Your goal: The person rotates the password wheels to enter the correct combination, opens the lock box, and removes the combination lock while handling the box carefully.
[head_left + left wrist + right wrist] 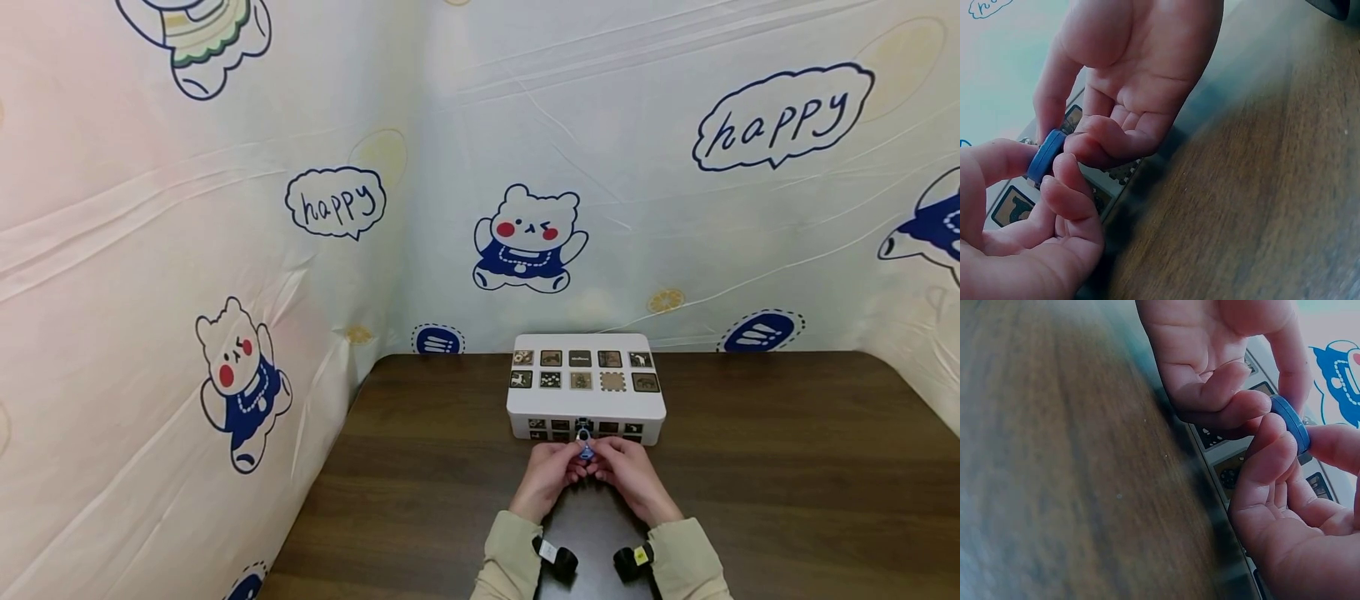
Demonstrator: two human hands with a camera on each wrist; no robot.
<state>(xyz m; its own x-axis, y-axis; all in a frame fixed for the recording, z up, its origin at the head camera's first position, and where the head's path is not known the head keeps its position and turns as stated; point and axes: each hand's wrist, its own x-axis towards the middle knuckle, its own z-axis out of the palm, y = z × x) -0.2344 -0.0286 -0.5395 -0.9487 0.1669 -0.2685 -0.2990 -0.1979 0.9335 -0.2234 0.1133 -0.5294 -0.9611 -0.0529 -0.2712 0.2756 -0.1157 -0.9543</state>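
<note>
Both hands meet at the front of a white box (585, 343) covered with small dark square pictures. Between them is a small blue padlock (587, 453), with a pale loop at its top, beside the dark latch (583, 424) on the box front. My left hand (545, 478) pinches the padlock's left side between thumb and fingers. From the opposite side, my right hand (630, 479) pinches it the same way. The wrist views show the blue body (1046, 156) edge-on as a thin rounded piece with a seam, its faces mostly hidden by fingertips.
The box stands at the back of a dark wooden table (420, 467), close to a pale printed curtain (427, 258). More curtain hangs along the left and right sides. Dark wrist cameras (557, 562) sit at both light green sleeves (510, 557).
</note>
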